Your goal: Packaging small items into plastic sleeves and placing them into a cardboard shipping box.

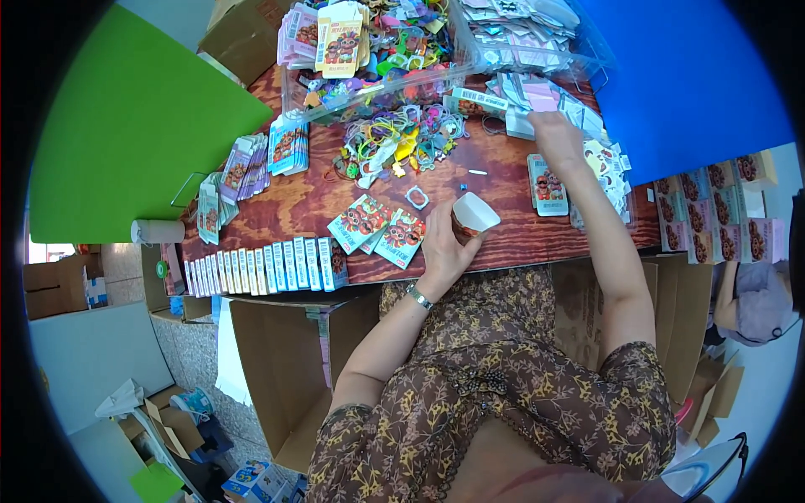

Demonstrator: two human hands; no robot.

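Observation:
My left hand [446, 251] is wrapped round a small open carton [476, 215], its white inside facing up, near the table's front edge. My right hand [557, 138] is stretched to the back right, over a heap of white and pink cards [579, 111]. Its fingers are bent down at the heap's edge, and whatever lies in them is hidden. Flat printed cartons [401, 238] lie left of my left hand. Behind it are a small pale ring-shaped piece [417, 198], a tiny blue piece [463, 186] and a white stick-like piece [477, 172].
A row of upright boxes [268, 267] lines the front left edge. Colourful cords and trinkets [394, 142] are heaped mid-table before a clear plastic bin [369, 99]. Another clear bin [537, 64] holds pale packets. Stacked cartons [548, 189] and sticker-like sheets [605, 172] sit at right.

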